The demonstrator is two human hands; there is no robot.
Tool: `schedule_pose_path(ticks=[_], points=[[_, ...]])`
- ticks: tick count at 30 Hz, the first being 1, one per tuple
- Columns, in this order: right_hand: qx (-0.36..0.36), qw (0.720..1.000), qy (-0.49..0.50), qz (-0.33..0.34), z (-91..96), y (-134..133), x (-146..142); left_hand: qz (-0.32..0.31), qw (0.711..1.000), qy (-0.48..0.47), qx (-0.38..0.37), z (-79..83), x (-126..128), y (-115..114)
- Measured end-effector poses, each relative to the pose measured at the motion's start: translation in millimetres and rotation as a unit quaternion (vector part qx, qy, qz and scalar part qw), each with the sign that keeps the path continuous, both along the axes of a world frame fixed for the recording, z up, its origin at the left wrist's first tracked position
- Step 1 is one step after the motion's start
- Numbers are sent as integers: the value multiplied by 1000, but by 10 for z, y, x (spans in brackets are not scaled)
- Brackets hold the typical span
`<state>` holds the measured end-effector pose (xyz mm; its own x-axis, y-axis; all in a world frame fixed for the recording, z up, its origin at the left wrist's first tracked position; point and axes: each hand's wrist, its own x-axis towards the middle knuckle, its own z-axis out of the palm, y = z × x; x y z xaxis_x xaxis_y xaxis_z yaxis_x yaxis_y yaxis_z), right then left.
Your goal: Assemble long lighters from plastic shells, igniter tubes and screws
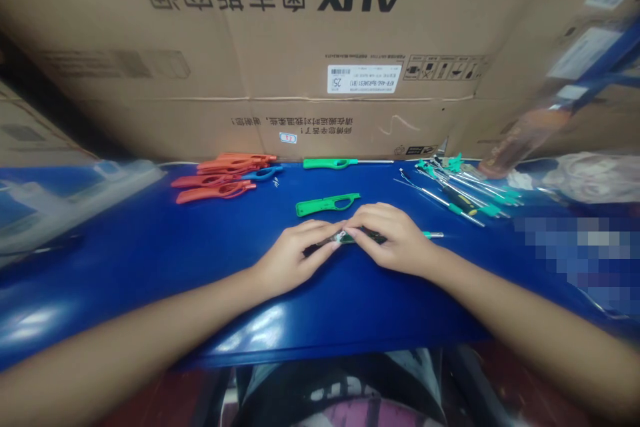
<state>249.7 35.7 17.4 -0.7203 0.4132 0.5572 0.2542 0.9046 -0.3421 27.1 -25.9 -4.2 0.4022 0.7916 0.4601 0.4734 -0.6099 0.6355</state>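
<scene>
Fingers (320, 229) of the left hand (287, 260) and fingers (375, 215) of the right hand (395, 238) are seen curled and pressed together, their tips almost meeting as a slim dark green part (365, 237) is pinched between them, just above a blue workbench (150, 263). The part is largely hidden by the hands, so the exact grip cannot be told. A thin metal rod (433, 235) with a green tip is seen extending rightward from beneath the right hand.

A green long-nosed lighter body (327, 203) is laid just beyond the hands, and a second green lighter (330, 163) with a metal nozzle is placed near the far edge of the bench. Orange lighter bodies (215, 190) are piled to the left, with a blue one (263, 174) against them. A bunch of metal rods (465, 193) with green and black fittings is spread to the right. A clear plastic tray (75, 203) is seen at far left, and a plastic bag (595, 177) at far right. A large cardboard box (250, 47) printed "AUX" stands behind the bench.
</scene>
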Motion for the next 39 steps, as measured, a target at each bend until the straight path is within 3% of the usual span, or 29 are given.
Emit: schedule_pose_path(ticks=[4,10,13,20,23,26,29,39], points=[[-22,999,-29,-23,-3,74,50,36,998,-42,-20,-26,-19,23],[-44,984,-167,33,-24,146,120,74,985,-121,-94,-60,-35,71],[-63,986,-152,34,-56,136,101,66,984,-128,-104,-52,-28,69],[-200,979,-49,-6,-23,105,57,74,987,-112,-93,-62,-44,72],[-294,955,-34,-34,-15,110,55,94,990,-79,-74,-60,-60,79],[-429,902,-23,-38,-52,124,49,99,992,-48,-62,-44,-68,78],[-511,859,1,-19,-109,152,38,93,994,-28,-50,-23,-70,74],[-546,837,-3,13,-93,231,46,65,997,37,-7,22,-67,93]])
